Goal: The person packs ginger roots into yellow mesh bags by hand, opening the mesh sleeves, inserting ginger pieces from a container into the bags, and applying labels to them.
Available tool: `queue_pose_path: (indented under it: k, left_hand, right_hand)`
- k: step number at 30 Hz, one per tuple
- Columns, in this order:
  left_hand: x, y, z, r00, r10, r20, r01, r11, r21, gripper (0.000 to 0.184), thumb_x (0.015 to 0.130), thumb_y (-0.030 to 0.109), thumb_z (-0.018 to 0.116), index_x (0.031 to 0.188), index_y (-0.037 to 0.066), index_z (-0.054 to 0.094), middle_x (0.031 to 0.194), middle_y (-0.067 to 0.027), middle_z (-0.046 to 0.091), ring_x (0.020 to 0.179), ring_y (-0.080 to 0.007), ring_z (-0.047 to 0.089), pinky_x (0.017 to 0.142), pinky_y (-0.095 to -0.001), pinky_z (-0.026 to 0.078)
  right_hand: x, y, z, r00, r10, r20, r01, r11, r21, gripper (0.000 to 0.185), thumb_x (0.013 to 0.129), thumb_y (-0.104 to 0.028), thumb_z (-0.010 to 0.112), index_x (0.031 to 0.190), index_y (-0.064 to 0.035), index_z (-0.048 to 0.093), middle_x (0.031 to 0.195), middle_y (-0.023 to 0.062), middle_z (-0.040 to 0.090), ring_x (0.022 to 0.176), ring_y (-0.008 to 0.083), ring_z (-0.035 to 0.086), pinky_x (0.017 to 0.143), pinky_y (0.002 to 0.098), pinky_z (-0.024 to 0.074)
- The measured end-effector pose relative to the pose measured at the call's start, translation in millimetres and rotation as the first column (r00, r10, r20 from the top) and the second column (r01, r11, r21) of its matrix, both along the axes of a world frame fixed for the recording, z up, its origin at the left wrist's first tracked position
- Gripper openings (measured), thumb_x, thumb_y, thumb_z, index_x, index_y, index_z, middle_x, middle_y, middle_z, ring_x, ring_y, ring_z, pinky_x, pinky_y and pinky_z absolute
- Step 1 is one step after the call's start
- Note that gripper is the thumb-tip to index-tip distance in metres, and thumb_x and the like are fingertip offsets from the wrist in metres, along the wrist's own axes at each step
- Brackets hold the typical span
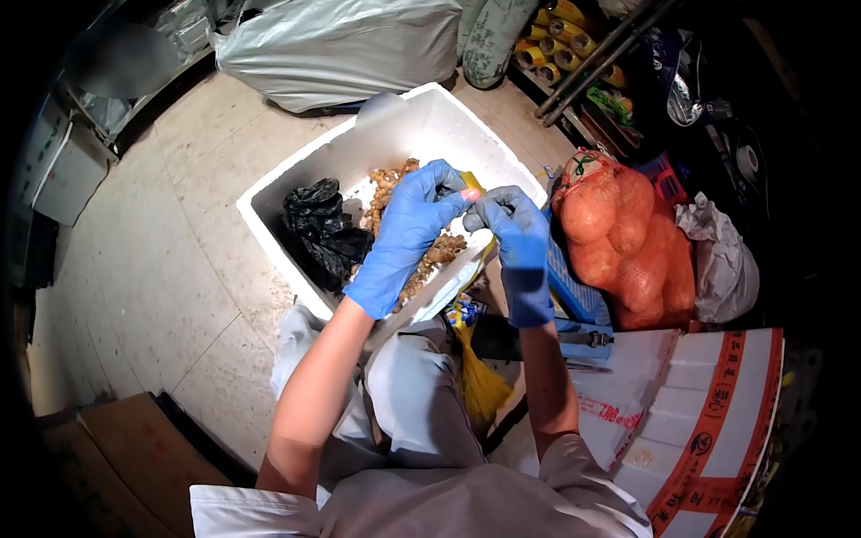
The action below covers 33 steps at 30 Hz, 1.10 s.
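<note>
Both my hands wear blue gloves and meet above a white foam box (296, 166). The thumb tip of my left hand (414, 211) shows bare through its glove. Its fingers are pinched at a narrow yellow strip (471, 182), which looks like plastic. My right hand (513, 224) is closed at the same strip, close beside the left fingertips. Lower down, a crumpled yellow bag (482, 381) hangs by my knee; whether it joins the strip is unclear. Beneath my hands, knobbly ginger pieces (390, 184) lie in the box, with a black plastic bag (323, 224) at its left side.
An orange net sack (619, 242) of round produce stands to the right, with a crumpled pale bag (717, 260) beside it. Nearer me is a white foam box with red tape (700, 430). A large silvery bag (341, 54) lies behind. A cardboard box (134, 466) sits front left.
</note>
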<state>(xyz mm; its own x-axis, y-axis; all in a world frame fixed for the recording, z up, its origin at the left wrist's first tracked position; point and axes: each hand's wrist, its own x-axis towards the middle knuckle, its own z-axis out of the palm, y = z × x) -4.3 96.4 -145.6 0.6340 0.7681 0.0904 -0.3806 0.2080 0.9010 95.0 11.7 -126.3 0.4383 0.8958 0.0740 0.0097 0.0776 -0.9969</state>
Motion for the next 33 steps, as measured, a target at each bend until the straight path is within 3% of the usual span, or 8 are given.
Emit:
queue_pose_path:
  k: [8,10,12,16,22,24,30,33]
  left_hand:
    - [9,-10,-12,0.970,-0.108,-0.219,0.184,0.914,0.361,0.012,0.073,0.009,0.065,0.074,0.004,0.054,0.071,0.0021,0.050,0.067,-0.0048,0.043,0.062,-0.0189,0.035]
    - [13,-18,-12,0.967,-0.220,-0.131,0.249,0.927,0.280,0.012,0.073,0.009,0.065,0.075,0.005,0.054,0.071,0.0026,0.049,0.067,-0.0045,0.042,0.062,-0.0197,0.035]
    - [8,-23,1,0.965,-0.259,-0.044,0.249,0.954,-0.166,0.013,0.073,0.011,0.065,0.079,0.006,0.054,0.073,0.0026,0.049,0.069,-0.0049,0.043,0.064,-0.0192,0.035]
    - [-1,-11,8,0.942,-0.122,0.312,0.228,0.916,-0.330,0.022,0.076,0.019,0.064,0.087,0.006,0.051,0.081,0.0004,0.052,0.079,-0.0060,0.048,0.069,-0.0183,0.039]
    - [-5,-12,8,0.950,-0.299,0.089,0.310,0.937,-0.162,0.022,0.071,0.005,0.066,0.087,0.004,0.050,0.077,-0.0006,0.054,0.072,-0.0065,0.052,0.067,-0.0180,0.043]
    - [-10,-12,18,0.934,-0.350,0.076,0.354,0.870,-0.344,0.021,0.071,0.004,0.066,0.086,0.003,0.051,0.077,-0.0002,0.055,0.068,-0.0059,0.052,0.060,-0.0159,0.042]
    - [-8,-8,0,0.898,-0.436,0.064,0.421,0.804,-0.421,0.018,0.072,0.005,0.065,0.085,0.004,0.052,0.077,0.0016,0.054,0.063,-0.0048,0.051,0.055,-0.0159,0.042]
    - [-3,-13,-3,0.940,-0.336,0.066,0.330,0.837,-0.436,0.017,0.072,0.007,0.066,0.083,0.006,0.052,0.075,0.0026,0.054,0.062,-0.0042,0.050,0.055,-0.0163,0.041]
  right_hand:
    - [24,11,-16,0.931,-0.309,-0.194,0.351,0.905,0.242,0.024,0.087,-0.016,0.039,0.083,0.0010,0.055,0.075,0.0041,0.054,0.066,0.0095,0.048,0.065,0.0205,0.0393]
    - [26,18,-19,0.902,-0.363,-0.233,0.402,0.904,0.147,0.022,0.087,-0.015,0.039,0.083,0.0008,0.055,0.074,0.0045,0.055,0.064,0.0100,0.048,0.064,0.0213,0.0405]
    - [18,20,-13,0.916,-0.319,-0.243,0.358,0.924,0.134,0.018,0.087,-0.013,0.043,0.083,0.0002,0.055,0.074,0.0046,0.055,0.063,0.0097,0.049,0.062,0.0211,0.0414]
    - [-4,19,-14,0.957,-0.277,-0.082,0.289,0.909,0.299,0.008,0.084,-0.005,0.050,0.084,-0.0002,0.055,0.076,0.0029,0.056,0.068,0.0068,0.051,0.062,0.0179,0.0405]
    - [-5,13,-7,0.955,-0.297,0.003,0.288,0.929,0.233,0.010,0.081,-0.004,0.052,0.086,0.0026,0.058,0.078,0.0032,0.058,0.070,0.0069,0.051,0.064,0.0183,0.0406]
    - [1,11,-5,0.965,-0.260,-0.033,0.261,0.945,0.195,0.011,0.081,-0.004,0.052,0.085,0.0031,0.058,0.078,0.0037,0.058,0.070,0.0068,0.051,0.064,0.0186,0.0407]
    - [20,12,-12,0.995,0.095,-0.029,-0.095,0.995,0.010,0.015,0.082,-0.008,0.051,0.091,0.0029,0.057,0.080,0.0035,0.058,0.073,0.0070,0.052,0.066,0.0179,0.0407]
    - [21,12,-16,0.881,-0.298,0.368,0.245,0.952,0.183,0.027,0.080,-0.015,0.055,0.102,0.0012,0.051,0.081,0.0059,0.054,0.077,0.0115,0.050,0.070,0.0234,0.0395]
